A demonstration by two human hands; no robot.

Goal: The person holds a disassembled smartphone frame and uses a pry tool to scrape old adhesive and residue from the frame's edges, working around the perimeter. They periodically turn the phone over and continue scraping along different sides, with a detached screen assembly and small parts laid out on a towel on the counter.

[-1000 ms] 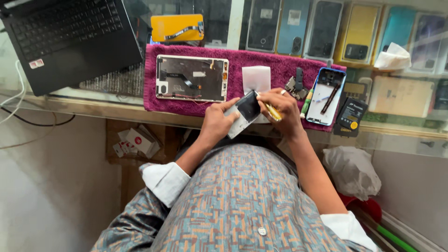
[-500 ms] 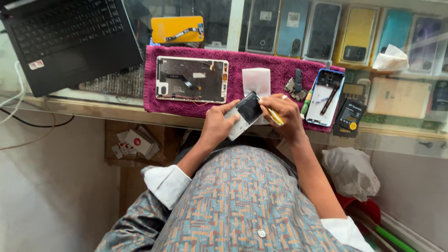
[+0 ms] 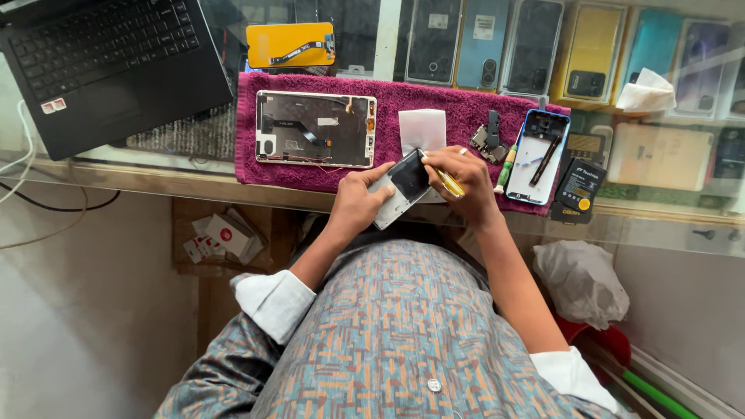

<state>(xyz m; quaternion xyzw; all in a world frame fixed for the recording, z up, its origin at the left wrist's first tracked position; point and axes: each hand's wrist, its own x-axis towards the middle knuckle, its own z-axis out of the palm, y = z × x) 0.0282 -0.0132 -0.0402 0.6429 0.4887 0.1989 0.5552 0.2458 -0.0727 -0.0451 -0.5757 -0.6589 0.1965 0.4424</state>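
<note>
My left hand [image 3: 355, 203] grips the phone [image 3: 400, 186], held tilted over the towel's [image 3: 450, 109] near edge. Right hand [image 3: 464, 185] pinches a yellow tool [image 3: 448, 183] w/ fingers closed, tip on the phone's top end.

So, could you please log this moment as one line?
left hand: holds phone | right hand: yellow tool on phone | maroon towel

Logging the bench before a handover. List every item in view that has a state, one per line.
Laptop: lid open, screen out of view.
Opened tablet: back off, insides exposed, flat on the magenta towel.
Phone part: gripped by left hand, tilted.
Yellow-handled tool: held in right hand, against the phone part.
Blue-framed phone: opened, lying flat.
</note>
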